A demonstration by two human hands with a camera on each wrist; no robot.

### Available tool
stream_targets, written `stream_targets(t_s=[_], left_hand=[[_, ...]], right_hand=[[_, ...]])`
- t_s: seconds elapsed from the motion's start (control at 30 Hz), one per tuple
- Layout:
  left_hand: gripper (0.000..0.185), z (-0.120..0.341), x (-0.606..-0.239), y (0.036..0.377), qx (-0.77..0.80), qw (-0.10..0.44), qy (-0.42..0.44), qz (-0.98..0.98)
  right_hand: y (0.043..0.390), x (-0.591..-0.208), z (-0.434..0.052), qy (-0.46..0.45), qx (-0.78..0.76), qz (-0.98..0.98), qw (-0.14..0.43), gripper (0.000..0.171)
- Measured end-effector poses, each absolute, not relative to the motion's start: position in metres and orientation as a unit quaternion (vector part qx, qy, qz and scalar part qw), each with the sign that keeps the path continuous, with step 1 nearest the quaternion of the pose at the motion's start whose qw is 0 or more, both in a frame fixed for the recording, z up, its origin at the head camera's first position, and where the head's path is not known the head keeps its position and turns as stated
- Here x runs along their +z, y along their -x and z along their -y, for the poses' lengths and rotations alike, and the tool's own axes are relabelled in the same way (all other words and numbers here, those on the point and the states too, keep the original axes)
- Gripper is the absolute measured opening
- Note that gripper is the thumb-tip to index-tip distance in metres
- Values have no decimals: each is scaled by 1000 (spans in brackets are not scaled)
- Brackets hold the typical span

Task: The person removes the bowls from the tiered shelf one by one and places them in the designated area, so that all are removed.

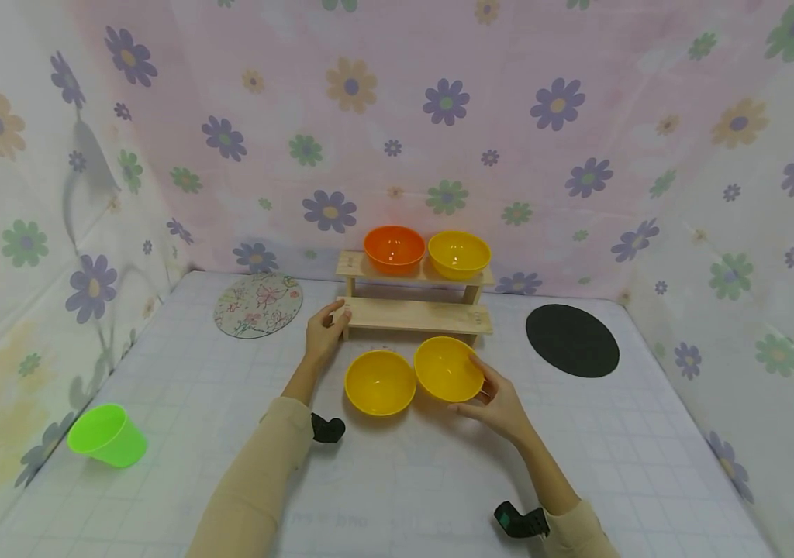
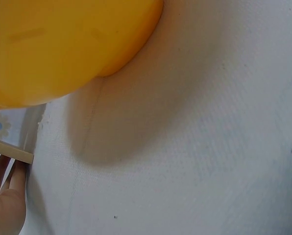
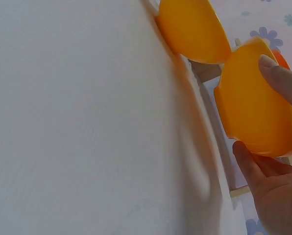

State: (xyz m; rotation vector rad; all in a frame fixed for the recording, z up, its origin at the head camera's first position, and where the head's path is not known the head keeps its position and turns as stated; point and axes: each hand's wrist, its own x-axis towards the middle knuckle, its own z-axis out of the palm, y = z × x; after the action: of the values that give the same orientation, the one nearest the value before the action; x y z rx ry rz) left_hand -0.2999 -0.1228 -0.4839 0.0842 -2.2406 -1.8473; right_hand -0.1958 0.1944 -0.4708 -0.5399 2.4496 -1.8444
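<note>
My right hand grips a yellow bowl by its right side, just in front of a two-step wooden stand. In the right wrist view this bowl is raised off the table and tilted, thumb on one side and fingers under the other. A second yellow bowl sits upright on the table, close beside it on the left. At the left end of the stand's lower step, my left hand holds the wood with its fingers. An orange bowl and another yellow bowl stand on the upper step.
A green cup leans over near the table's left edge. Behind it lies a round patterned mat, and a black round mat is at the right. Flowered cloth walls enclose the back and sides.
</note>
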Motion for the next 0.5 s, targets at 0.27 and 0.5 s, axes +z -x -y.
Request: stream_targets(t_s=[0.27, 0.5], left_hand=[[39, 123, -483, 299, -632, 124, -28, 764], [40, 122, -482, 298, -635, 125, -27, 762]], right_hand=[[190, -478, -200, 174, -580, -795, 30, 86], [188, -482, -202, 174, -571, -802, 25, 87]])
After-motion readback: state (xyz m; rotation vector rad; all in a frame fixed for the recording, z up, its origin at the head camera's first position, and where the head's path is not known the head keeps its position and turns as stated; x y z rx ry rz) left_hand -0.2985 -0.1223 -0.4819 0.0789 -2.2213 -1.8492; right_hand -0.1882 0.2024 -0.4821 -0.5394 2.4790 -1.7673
